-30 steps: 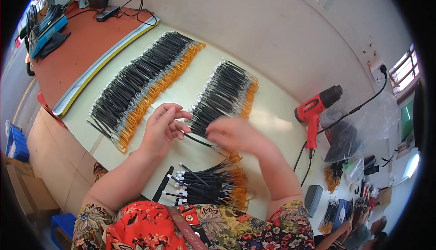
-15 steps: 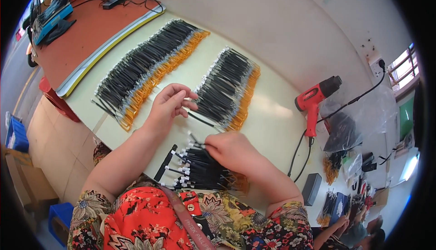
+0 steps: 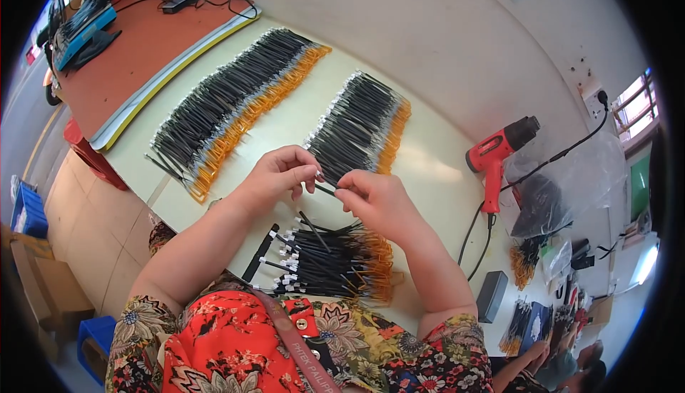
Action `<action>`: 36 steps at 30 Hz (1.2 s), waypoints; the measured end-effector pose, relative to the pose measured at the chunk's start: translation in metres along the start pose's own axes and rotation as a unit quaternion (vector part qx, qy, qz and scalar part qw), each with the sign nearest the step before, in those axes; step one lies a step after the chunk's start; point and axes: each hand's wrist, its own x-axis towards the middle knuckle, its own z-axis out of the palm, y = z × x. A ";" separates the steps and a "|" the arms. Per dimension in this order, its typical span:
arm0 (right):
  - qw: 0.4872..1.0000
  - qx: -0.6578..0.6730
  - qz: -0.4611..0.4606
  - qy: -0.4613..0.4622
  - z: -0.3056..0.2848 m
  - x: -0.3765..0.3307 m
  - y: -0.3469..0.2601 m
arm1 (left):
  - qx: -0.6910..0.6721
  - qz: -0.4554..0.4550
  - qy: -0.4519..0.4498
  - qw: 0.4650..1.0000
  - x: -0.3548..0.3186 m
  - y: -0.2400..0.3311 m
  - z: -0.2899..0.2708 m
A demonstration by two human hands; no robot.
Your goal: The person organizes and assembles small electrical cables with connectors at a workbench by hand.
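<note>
Both hands meet over the table, working on a short black cable with a white connector end. My left hand [image 3: 277, 173] pinches the pale end between thumb and forefinger. Just to its right, my right hand [image 3: 378, 200] has thumb and fingers closed on the dark part of the cable; its far end is hidden. Below the hands lies a loose pile of black cables [image 3: 325, 261] with white connectors on the left and orange ends on the right. Beyond them are a long row of similar cables [image 3: 228, 104] and a shorter row [image 3: 353, 118].
A red heat gun [image 3: 492, 157] stands at the right, its cord running along the table [image 3: 428, 250]. Nearby are a clear plastic bag [image 3: 564, 186] and a dark grey box [image 3: 492, 296]. An orange-brown mat [image 3: 157, 50] lies far left. Another person's hand [image 3: 536, 352] shows lower right.
My right hand has risen from the near pile to meet my left hand, which has shifted slightly right and closed. A cable now lies slantwise on top of the pile.
</note>
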 end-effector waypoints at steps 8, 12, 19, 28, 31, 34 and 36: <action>0.959 0.236 0.112 -0.109 -0.006 0.010 0.024 | -0.088 0.058 0.075 0.992 0.003 0.000 -0.004; 0.957 0.244 0.095 -0.125 -0.004 0.013 0.037 | -0.087 0.067 0.063 0.992 0.005 -0.001 -0.005; 0.977 0.173 0.086 -0.094 -0.001 0.013 0.032 | -0.090 0.065 0.059 0.992 0.003 0.000 -0.006; 0.999 0.017 0.043 -0.019 -0.003 0.007 0.014 | -0.057 0.056 0.073 0.994 0.002 -0.001 -0.006; 1.000 -0.016 0.024 -0.005 -0.003 0.009 0.014 | -0.056 0.055 0.077 0.994 0.003 0.000 -0.005; 0.999 -0.039 -0.007 0.014 -0.002 0.009 0.018 | -0.049 0.052 0.072 0.995 0.003 -0.001 -0.007; 0.998 -0.059 -0.009 0.020 -0.003 0.010 0.016 | -0.017 0.078 0.118 0.990 0.004 -0.001 -0.004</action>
